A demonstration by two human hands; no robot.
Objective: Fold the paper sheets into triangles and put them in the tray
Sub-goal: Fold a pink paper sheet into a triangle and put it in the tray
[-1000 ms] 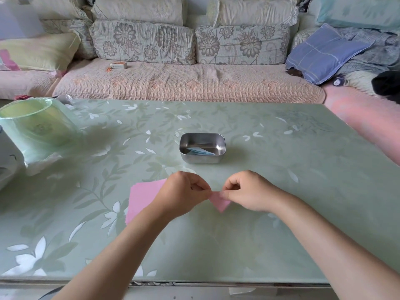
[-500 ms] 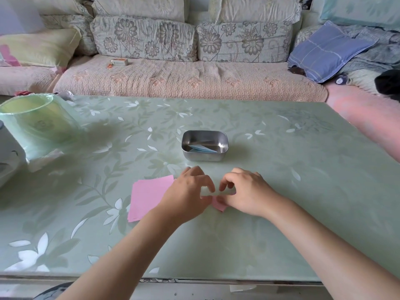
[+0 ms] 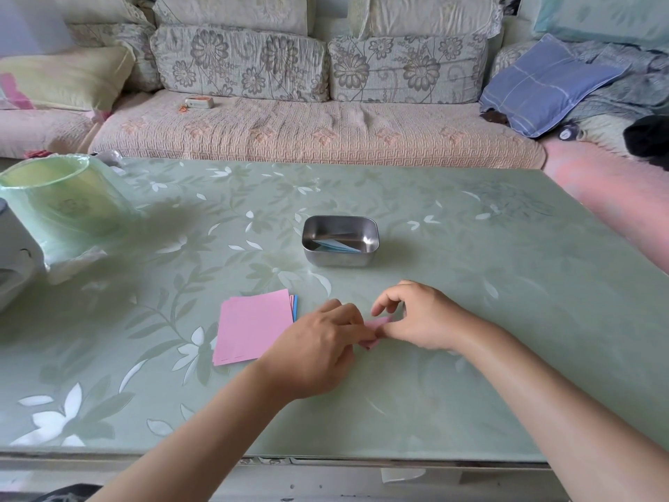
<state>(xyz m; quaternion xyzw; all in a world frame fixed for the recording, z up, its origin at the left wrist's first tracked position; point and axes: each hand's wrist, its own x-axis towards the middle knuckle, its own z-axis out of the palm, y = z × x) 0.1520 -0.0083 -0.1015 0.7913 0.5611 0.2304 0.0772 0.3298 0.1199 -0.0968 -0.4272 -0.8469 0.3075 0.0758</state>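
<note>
Pinching pink paper (image 3: 378, 323), seemingly folded | green floral table (image 3: 488, 338) | sofa (image 3: 318, 132) behind

Left hand (image 3: 318, 342), right hand (image 3: 420, 317) pinch folded pink paper (image 3: 374, 325) (mostly hidden) on table (image 3: 488, 356); pink stack (image 3: 253, 327) beside; tray (image 3: 340, 260) beyond.
</note>
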